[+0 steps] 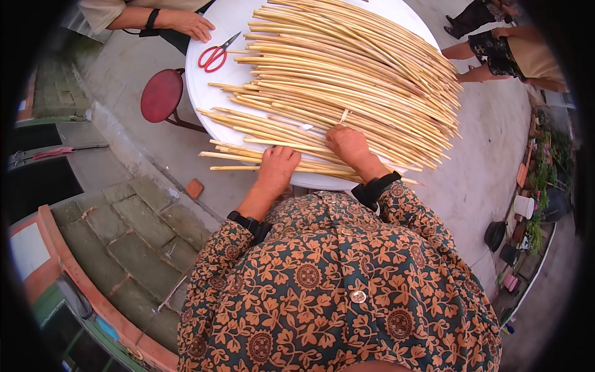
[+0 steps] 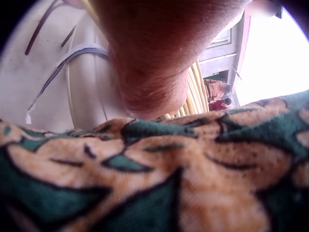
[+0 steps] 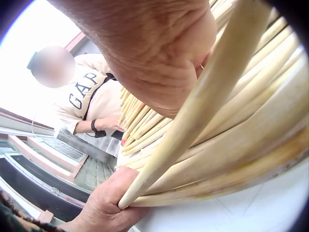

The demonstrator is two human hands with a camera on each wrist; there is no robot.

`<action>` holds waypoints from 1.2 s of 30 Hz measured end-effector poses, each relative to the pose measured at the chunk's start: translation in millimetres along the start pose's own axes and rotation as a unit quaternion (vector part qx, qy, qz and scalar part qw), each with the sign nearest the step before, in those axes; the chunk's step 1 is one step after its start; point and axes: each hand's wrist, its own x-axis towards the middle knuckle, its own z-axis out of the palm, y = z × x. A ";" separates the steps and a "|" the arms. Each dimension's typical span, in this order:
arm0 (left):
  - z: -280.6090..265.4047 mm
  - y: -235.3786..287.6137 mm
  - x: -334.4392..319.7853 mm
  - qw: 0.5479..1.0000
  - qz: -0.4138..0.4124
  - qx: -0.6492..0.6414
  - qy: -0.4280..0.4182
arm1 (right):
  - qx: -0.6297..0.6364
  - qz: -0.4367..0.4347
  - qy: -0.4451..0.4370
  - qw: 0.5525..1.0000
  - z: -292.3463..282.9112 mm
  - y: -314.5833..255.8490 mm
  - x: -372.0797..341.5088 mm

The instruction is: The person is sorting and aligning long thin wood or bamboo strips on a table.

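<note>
Long pale sticks (image 1: 347, 68) lie side by side across a white round table (image 1: 204, 80), with a few separated near its front edge. There my left hand (image 1: 279, 167) grips the sticks; in the right wrist view, the left hand (image 3: 113, 198) has its thumb and fingers round their ends. My right hand (image 1: 348, 147) is curled down on sticks farther right, its fingertips hidden. A short pale strip (image 1: 344, 115) stands up just beyond it. In the left wrist view, the left hand (image 2: 154, 63) hides most of what it holds.
Red-handled scissors (image 1: 214, 57) lie at the table's far left, beside another person's hand (image 1: 191, 25). A red stool (image 1: 162, 95) stands left of the table. More people are at the upper right, and flower pots (image 1: 524, 206) line the right side.
</note>
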 end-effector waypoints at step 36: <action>-36.0 8.6 8.4 0.994 0.012 0.010 0.105 | 0.198 -0.066 0.026 0.978 -43.9 -5.0 -80.9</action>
